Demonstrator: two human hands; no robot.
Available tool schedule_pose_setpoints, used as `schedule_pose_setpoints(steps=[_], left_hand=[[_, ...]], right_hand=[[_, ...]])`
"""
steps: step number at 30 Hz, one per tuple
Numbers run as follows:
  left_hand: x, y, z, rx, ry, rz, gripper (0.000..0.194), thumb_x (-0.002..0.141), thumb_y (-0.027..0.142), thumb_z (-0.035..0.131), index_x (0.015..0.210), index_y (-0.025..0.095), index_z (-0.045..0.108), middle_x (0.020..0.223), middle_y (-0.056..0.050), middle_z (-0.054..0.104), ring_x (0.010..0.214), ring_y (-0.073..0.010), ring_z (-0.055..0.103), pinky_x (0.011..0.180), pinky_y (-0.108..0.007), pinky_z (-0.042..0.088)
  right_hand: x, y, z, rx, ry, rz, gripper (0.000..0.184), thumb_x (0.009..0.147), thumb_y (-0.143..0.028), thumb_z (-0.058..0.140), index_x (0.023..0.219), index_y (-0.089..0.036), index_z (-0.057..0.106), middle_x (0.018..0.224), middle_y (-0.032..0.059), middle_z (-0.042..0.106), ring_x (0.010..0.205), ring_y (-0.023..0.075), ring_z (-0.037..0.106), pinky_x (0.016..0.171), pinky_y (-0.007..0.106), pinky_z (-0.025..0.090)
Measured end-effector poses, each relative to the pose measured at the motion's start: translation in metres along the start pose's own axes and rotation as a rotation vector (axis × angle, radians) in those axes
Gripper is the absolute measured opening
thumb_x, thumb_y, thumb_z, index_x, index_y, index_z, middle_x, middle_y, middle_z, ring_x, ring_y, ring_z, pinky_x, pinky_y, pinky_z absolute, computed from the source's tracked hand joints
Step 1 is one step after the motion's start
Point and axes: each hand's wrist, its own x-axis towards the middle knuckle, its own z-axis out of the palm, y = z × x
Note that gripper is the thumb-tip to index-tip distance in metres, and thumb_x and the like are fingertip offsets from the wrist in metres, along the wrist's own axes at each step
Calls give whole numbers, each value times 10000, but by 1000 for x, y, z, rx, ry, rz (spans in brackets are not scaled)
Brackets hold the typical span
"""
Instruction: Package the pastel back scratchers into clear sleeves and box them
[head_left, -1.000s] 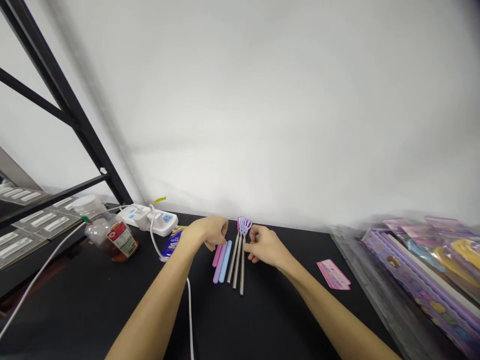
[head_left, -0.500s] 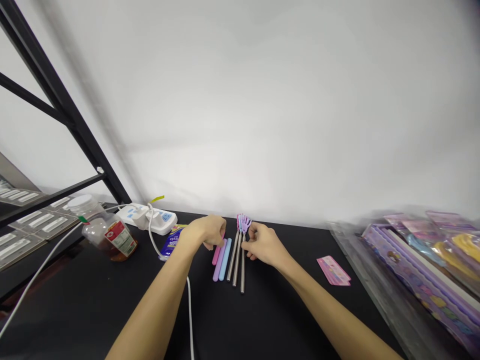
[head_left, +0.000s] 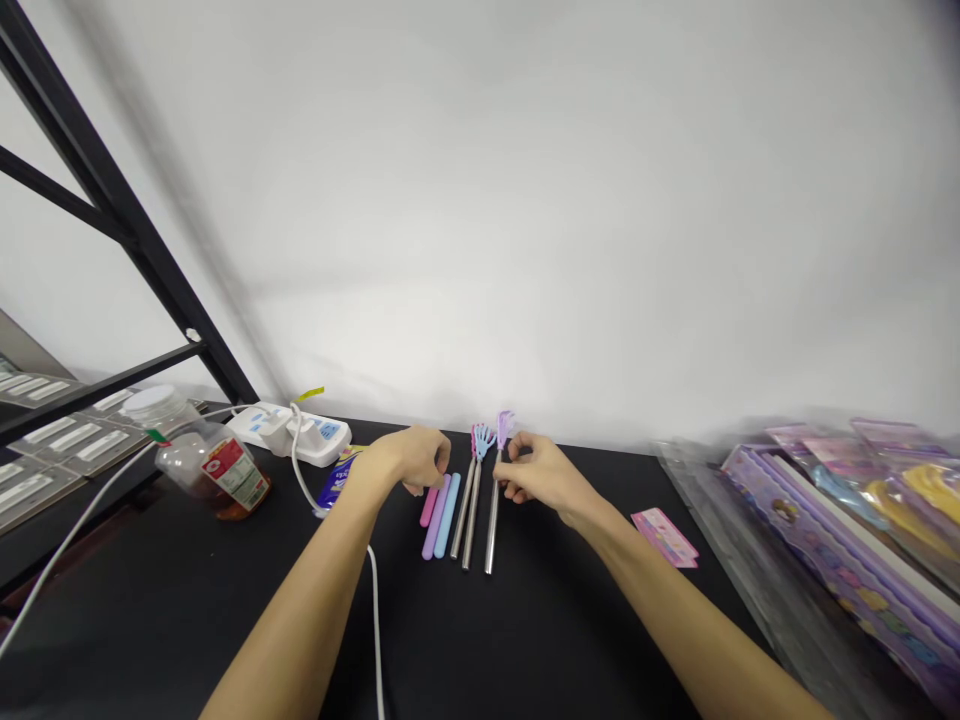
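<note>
The right hand (head_left: 541, 472) has thumb and fingers closed on the purple-headed rod (head_left: 492, 530), just right of two other metal rods (head_left: 470, 525) on the black surface (head_left: 570, 630); the left hand (head_left: 417, 456), fingers curled, is at the pink stick (head_left: 428, 506) and purple stick (head_left: 436, 524); whether it grips either, I cannot tell.
</note>
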Motion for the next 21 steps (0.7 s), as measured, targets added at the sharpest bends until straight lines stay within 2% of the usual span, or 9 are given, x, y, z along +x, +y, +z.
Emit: schedule_pose_setpoints(steps=[6,10,13,17,21], left_hand=[[2,8,5,139,25,-84,138,585,169,594,717,156,633,627,-57,683,535,-201,646,523,-273,485],[4,12,7,199,58,-106,44,564,170,595,601,154,612,581,-71,667,555,-206,643,561,-283,488],[4,14,8,198,77,-96,42,563,181,593,595,155,602,604,-84,676,562,-213,648,555,-288,483],[3,13,7,110,9,-26,88,625,248,577,629,162,596,616,-70,687,588,-210,671,538,-262,482],[-1,4,1,-12,-60,42,145,703,304,555,753,171,589,698,-45,722,678,-193,705,571,-226,504]], right_hand=[[-12,-12,-16,208,14,21,341,648,-154,635,808,-233,346,637,-33,647,541,98,586,482,192,481],[-19,-17,-24,248,16,21,361,639,-140,652,820,-232,353,668,-20,663,557,100,578,499,202,482],[-22,-19,-27,254,18,28,357,644,-136,655,825,-231,363,681,-13,666,563,104,578,503,208,479],[-24,-19,-35,295,47,35,355,660,-136,669,863,-231,393,678,-8,663,584,116,590,515,214,480],[-24,-16,-48,424,61,10,286,700,-156,684,928,-196,517,691,3,643,614,115,602,536,205,483]])
